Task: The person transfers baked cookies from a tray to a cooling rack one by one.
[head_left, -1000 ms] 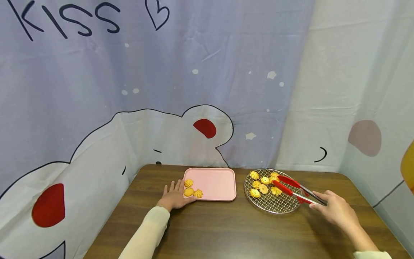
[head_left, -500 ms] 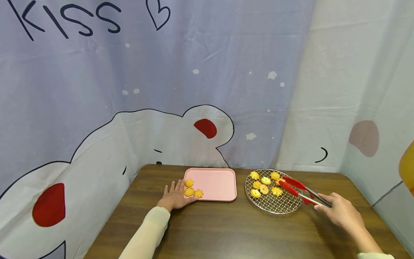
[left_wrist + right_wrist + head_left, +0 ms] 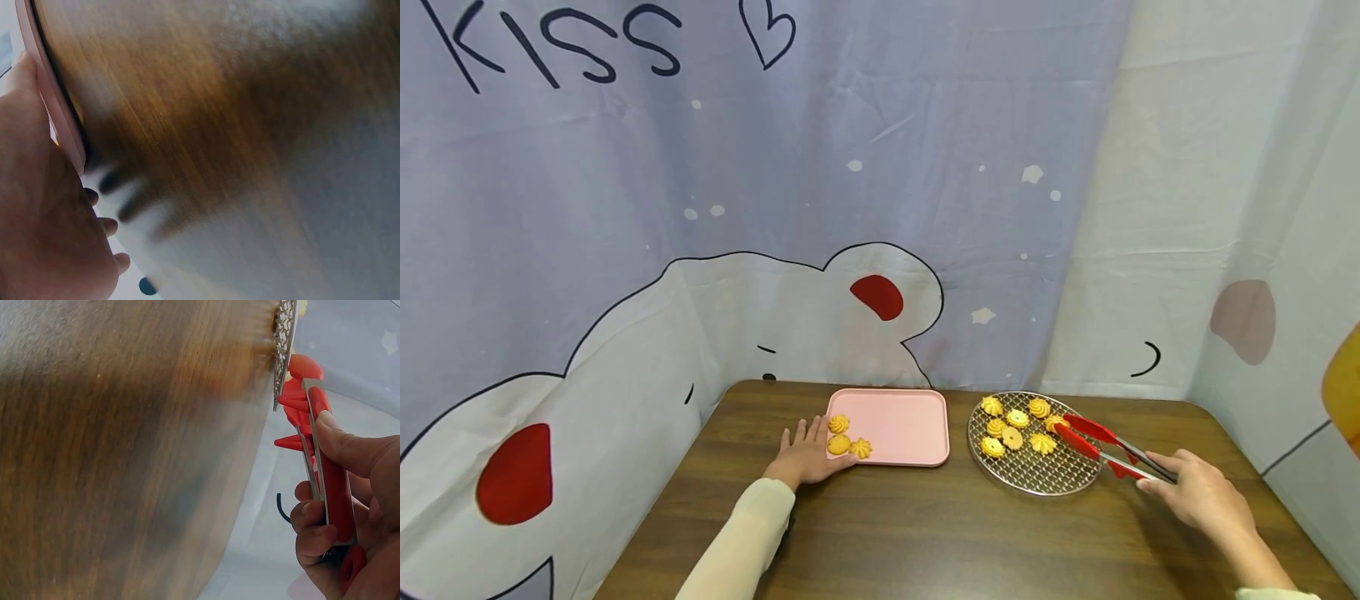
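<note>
My left hand (image 3: 808, 457) lies with fingers spread at the left edge of a pink tray (image 3: 910, 425), its thumb along the near edge. Three yellow cookies sit in the tray's left end, among them a swirled cookie (image 3: 838, 424). My right hand (image 3: 1204, 493) grips red-tipped tongs (image 3: 331, 462) by their handles. The tong tips are around a cookie (image 3: 1054, 422) at the right of the group on a round wire rack (image 3: 1045, 479); whether they squeeze it, I cannot tell. Several other cookies, one a flower-shaped cookie (image 3: 1042, 443), lie left of the tips.
Tray and rack stand apart on a brown wooden table (image 3: 925, 533), near its back edge. A printed curtain (image 3: 985, 192) hangs close behind and on both sides.
My right hand and the tongs have moved to the right, away from the other cookies. The cookie at the tips has shifted right with them. My left hand has stayed in place.
</note>
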`<state>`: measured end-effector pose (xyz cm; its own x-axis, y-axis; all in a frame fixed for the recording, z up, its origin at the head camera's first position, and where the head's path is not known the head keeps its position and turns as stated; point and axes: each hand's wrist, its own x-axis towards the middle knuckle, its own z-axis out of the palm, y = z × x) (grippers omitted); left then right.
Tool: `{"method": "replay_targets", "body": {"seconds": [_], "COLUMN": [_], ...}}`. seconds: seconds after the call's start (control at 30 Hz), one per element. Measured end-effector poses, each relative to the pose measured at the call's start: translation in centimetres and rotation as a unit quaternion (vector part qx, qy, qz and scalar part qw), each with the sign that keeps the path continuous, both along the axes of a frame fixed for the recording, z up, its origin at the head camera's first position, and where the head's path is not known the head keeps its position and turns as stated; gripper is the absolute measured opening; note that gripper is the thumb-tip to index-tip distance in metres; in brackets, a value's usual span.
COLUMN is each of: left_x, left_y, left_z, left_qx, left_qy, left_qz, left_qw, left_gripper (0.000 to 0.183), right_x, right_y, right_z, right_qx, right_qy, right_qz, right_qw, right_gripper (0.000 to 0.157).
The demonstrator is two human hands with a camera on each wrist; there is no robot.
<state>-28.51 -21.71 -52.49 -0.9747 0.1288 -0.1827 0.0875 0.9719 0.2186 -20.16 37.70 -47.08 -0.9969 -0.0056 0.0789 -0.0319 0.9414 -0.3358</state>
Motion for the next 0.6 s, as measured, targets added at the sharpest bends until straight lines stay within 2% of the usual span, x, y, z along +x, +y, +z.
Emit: {"method": "replay_targets", "body": {"seconds": [0.13,0.6], "left_x": [0.8,2.4], "left_y": [0.3,0.8], "left_z": [0.4,0.4], "left_qx": [-0.002,0.003], "left_qy": [0.002,-0.011], "left_qz": [0.006,0.027], "left_qw": [1.0,0.9996], "left_gripper": [0.11,0.109], "right_x": [-0.2,-0.6], "right_y": [0.4,1.4], "right_z": [0.2,0.9], "right_qx": [0.005,0.012], "right_qy": [0.002,0.009], "right_qz": [0.008,0.036], "right_qw": [1.0,0.999], "right_gripper": [0.073,0.067]}}
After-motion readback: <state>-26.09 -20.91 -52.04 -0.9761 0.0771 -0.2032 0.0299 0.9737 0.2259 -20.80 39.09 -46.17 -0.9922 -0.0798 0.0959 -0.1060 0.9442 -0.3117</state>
